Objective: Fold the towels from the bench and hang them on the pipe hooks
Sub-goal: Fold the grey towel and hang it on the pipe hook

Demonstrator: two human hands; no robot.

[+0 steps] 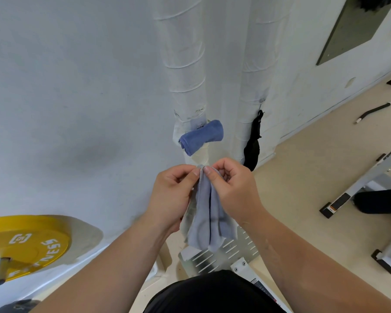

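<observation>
Fingers of your left hand (172, 195) and right hand (233, 188): pinching grey towel (209, 220) at its top edge. Blue towel (201, 137): hung on wrapped pipe (185, 75), just above grey towel.

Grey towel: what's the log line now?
left hand: pinches grey towel top | right hand: pinches it too | blue towel: hanging on pipe

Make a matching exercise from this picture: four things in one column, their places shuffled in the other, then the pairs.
1 grey towel
2 blue towel
3 black strap
4 yellow weight plate

A hanging at the right pipe
B lower left, by the wall
C pinched by left hand and right hand
D hung on the left pipe

Pairs: 1-C, 2-D, 3-A, 4-B
</observation>
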